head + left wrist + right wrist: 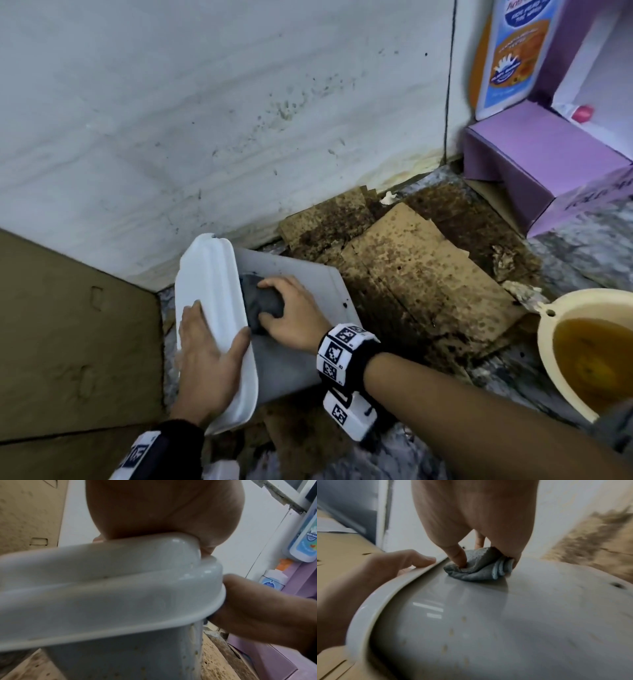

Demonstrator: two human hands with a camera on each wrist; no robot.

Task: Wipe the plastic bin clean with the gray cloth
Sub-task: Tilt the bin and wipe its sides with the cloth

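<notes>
- head view: plastic bin (301,284) tipped on its side on stained cardboard (421,260) near the wall; left hand (205,356) flat over the white lid end, thumb hooked on the rim; right hand (291,308) clamped on the gray cloth (263,301), pressed to the upturned wall.
- left wrist view: palm against glossy lid; fingers hidden, cannot tell their spread.
- right wrist view: soft bunched cloth under thumb and fingertips; wall smooth, speckled. likely light, stiff, slippery; best braced at the rim.
</notes>
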